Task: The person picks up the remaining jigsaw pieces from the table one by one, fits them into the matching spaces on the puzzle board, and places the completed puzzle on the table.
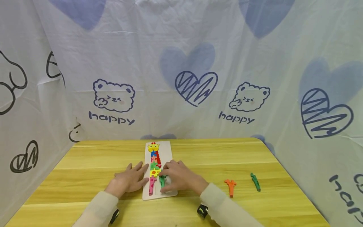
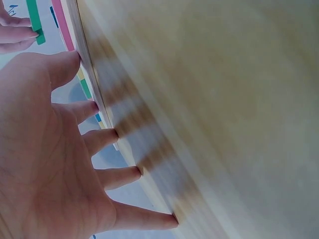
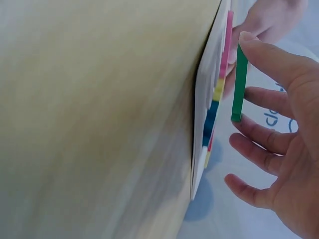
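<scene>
A white puzzle board [image 1: 166, 151] lies on the table, holding a giraffe of bright pieces with a yellow head [image 1: 153, 147]. A pink leg piece [image 1: 151, 186] sits at its lower left. Between the thumb and fingertips of my right hand [image 1: 182, 176], a green leg piece [image 3: 239, 84] is pinched just above the board's lower right part. My left hand [image 1: 127, 180] has its fingers spread, with the thumb and index fingertip at the board's left edge and the other fingertips on the tabletop.
To the right on the wooden table [image 1: 204, 157] lie an orange piece [image 1: 231, 188] and a second green piece [image 1: 256, 182]. A white cloth [image 1: 153, 104] printed with hearts and bears hangs behind the table and at both sides.
</scene>
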{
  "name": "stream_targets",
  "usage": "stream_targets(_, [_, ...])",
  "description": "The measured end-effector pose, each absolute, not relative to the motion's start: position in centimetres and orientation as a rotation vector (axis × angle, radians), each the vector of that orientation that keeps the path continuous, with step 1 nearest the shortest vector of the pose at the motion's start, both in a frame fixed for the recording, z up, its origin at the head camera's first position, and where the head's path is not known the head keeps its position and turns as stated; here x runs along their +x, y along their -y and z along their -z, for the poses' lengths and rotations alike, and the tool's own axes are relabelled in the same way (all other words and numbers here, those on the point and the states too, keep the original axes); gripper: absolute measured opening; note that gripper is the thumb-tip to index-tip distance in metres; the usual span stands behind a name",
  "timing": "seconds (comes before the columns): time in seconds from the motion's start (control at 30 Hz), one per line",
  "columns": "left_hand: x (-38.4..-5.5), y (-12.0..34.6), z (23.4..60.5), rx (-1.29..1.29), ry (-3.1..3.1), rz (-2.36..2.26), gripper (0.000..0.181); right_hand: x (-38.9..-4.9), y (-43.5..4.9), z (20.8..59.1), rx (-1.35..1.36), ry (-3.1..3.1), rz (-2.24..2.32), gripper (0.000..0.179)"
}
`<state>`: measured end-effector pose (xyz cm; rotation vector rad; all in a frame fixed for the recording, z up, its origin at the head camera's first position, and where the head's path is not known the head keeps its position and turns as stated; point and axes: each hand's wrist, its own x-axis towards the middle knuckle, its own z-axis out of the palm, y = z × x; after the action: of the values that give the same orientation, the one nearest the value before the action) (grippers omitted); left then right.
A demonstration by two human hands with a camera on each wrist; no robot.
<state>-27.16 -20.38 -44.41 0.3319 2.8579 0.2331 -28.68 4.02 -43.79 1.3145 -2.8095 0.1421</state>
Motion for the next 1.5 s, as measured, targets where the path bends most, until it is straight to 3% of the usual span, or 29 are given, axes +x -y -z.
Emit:
stream_targets(0.63, [-27.1,20.4,44.4,0.343,-2.854,-0.223,0.067,-28.2,-1.9,44.7,1.24,2.892,-0.1,0.056])
stream_targets(1.5, [-27.3,20.5,44.1,0.337,-2.848,-0.232,0.068,-28.3,-0.8,44.0,1.232,2.888,0.015,0.063])
